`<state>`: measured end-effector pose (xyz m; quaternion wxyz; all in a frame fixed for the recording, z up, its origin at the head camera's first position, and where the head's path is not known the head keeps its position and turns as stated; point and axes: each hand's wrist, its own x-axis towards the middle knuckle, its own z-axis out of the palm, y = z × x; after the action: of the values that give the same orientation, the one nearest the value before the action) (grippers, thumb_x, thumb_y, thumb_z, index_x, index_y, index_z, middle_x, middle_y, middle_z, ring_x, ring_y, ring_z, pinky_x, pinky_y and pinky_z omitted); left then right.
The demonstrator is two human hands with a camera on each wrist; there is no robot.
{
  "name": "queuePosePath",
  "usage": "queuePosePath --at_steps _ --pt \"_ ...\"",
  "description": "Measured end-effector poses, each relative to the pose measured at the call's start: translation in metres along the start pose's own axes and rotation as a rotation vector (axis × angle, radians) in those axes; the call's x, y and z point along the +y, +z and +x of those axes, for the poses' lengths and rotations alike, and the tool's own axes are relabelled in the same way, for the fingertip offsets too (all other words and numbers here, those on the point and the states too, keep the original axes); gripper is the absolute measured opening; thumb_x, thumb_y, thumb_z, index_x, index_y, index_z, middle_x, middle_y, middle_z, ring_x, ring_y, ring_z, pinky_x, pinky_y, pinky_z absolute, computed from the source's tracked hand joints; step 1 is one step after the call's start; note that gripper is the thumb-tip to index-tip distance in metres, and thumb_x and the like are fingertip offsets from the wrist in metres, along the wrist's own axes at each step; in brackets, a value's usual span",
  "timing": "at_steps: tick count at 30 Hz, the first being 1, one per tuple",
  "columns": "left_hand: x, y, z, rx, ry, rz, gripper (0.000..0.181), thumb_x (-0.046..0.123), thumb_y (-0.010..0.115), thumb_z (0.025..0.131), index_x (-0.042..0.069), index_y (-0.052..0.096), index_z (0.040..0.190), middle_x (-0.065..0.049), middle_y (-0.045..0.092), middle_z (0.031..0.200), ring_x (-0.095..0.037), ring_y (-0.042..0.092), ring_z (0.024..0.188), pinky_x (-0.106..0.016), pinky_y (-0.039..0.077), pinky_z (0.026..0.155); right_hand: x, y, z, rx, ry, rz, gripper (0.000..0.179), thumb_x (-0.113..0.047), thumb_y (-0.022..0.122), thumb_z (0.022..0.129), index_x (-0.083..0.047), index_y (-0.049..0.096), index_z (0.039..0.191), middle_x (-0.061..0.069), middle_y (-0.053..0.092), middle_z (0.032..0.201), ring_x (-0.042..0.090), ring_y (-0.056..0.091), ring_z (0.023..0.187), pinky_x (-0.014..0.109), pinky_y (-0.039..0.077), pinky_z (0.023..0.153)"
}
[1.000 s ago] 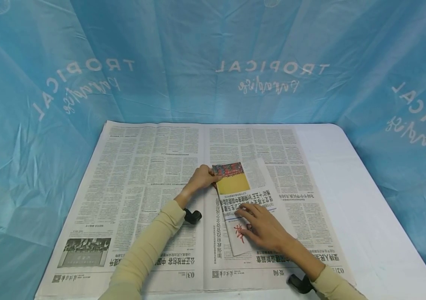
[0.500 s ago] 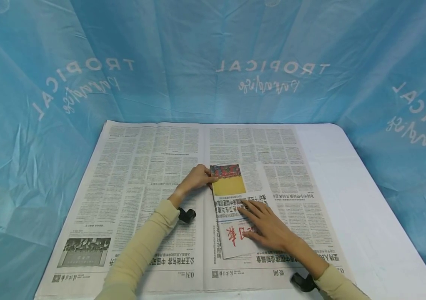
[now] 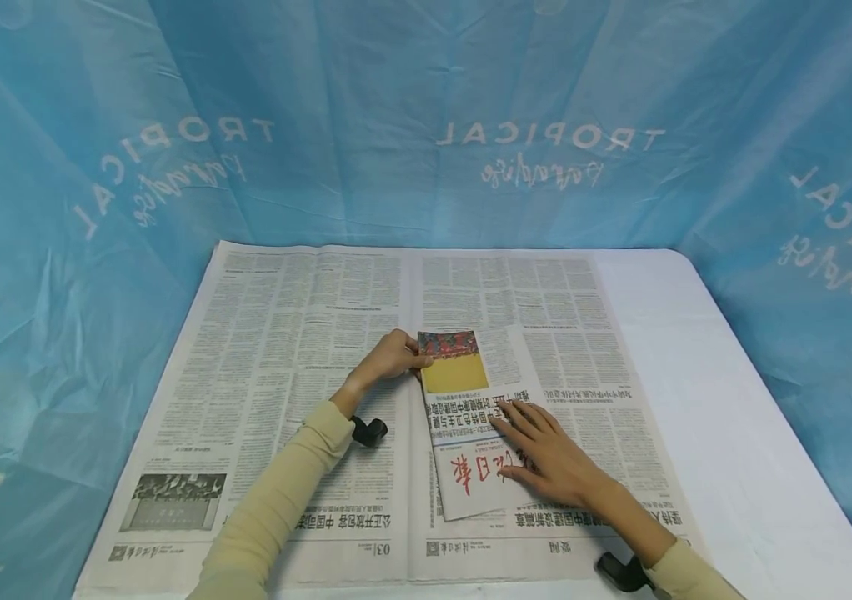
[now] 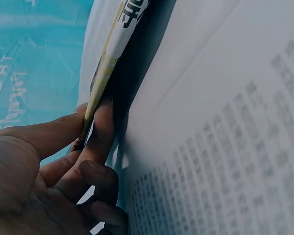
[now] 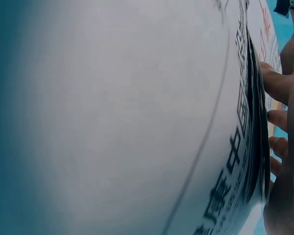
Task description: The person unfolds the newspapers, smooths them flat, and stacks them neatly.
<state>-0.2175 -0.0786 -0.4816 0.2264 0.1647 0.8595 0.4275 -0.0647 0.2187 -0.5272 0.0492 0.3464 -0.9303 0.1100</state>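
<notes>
A folded newspaper point(image 3: 459, 417) with a yellow and red picture at its far end and red characters at its near end lies over a larger spread newspaper. At its far left corner my left hand point(image 3: 388, 357) pinches the folded edge between thumb and fingers. The left wrist view shows that edge point(image 4: 100, 81) raised, thumb on one side and fingers behind. My right hand point(image 3: 549, 454) rests on top of the folded newspaper with its fingers spread and fairly straight. Seen from the right wrist, the fingers point(image 5: 279, 88) lie on the upper face, and several layers show at the edge.
The spread newspaper point(image 3: 306, 333) covers the left and middle of a white table point(image 3: 726, 433). Blue sheeting point(image 3: 426, 192) with white lettering hangs behind and at both sides. A black wrist device point(image 3: 369, 432) is on the left wrist, another point(image 3: 621, 573) on the right.
The folded newspaper has shifted slightly left and turned to lie straighter. My left hand has moved a little left with its corner; my right hand has slid a little to the right across it.
</notes>
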Motion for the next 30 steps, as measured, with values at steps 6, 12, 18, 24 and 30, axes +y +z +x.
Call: queuePosePath --at_steps 6,12,18,24,30 --pt "-0.002 -0.008 -0.002 -0.009 0.003 -0.018 0.025 0.018 0.066 0.094 -0.005 0.073 0.09 -0.011 0.069 0.068 -0.01 0.039 0.049 -0.025 0.029 0.051 0.003 -0.002 -0.007 -0.001 0.008 -0.006 0.074 -0.048 0.061 0.092 -0.012 0.035 0.152 0.016 0.031 0.158 0.037 0.029 0.144 0.048 0.017 0.116" --pt "-0.007 -0.018 -0.006 -0.013 -0.01 0.007 0.031 0.021 0.067 0.094 -0.009 0.071 0.098 -0.004 0.053 0.059 -0.01 0.029 0.047 -0.026 0.029 0.051 0.003 -0.004 -0.011 -0.003 0.018 -0.002 0.075 -0.048 0.061 0.092 -0.011 0.035 0.152 0.017 0.03 0.158 0.039 0.028 0.144 0.05 0.017 0.115" --pt "-0.012 -0.029 -0.011 -0.029 0.02 0.014 0.032 0.02 0.066 0.095 -0.012 0.069 0.1 -0.016 0.068 0.073 -0.009 0.038 0.05 -0.025 0.034 0.053 0.004 -0.004 -0.015 0.003 0.019 -0.002 0.078 -0.05 0.062 0.091 -0.009 0.035 0.152 0.016 0.03 0.158 0.035 0.03 0.144 0.044 0.015 0.118" --pt "-0.022 -0.038 -0.013 -0.039 0.069 -0.009 0.027 0.015 0.064 0.096 -0.007 0.067 0.082 -0.006 0.055 0.057 -0.009 0.028 0.046 -0.026 0.028 0.051 0.002 -0.003 -0.018 -0.011 0.029 0.028 0.08 -0.051 0.061 0.091 -0.008 0.033 0.152 0.013 0.03 0.159 0.03 0.03 0.145 0.039 0.013 0.12" --pt "-0.024 -0.038 -0.014 -0.006 -0.01 -0.035 0.043 0.02 0.064 0.096 -0.013 0.057 0.122 -0.02 0.071 0.089 -0.017 0.057 0.063 -0.028 0.04 0.058 -0.001 -0.004 -0.017 -0.043 0.056 0.058 0.08 -0.05 0.06 0.093 -0.009 0.03 0.154 0.011 0.027 0.16 0.03 0.029 0.146 0.036 0.012 0.119"
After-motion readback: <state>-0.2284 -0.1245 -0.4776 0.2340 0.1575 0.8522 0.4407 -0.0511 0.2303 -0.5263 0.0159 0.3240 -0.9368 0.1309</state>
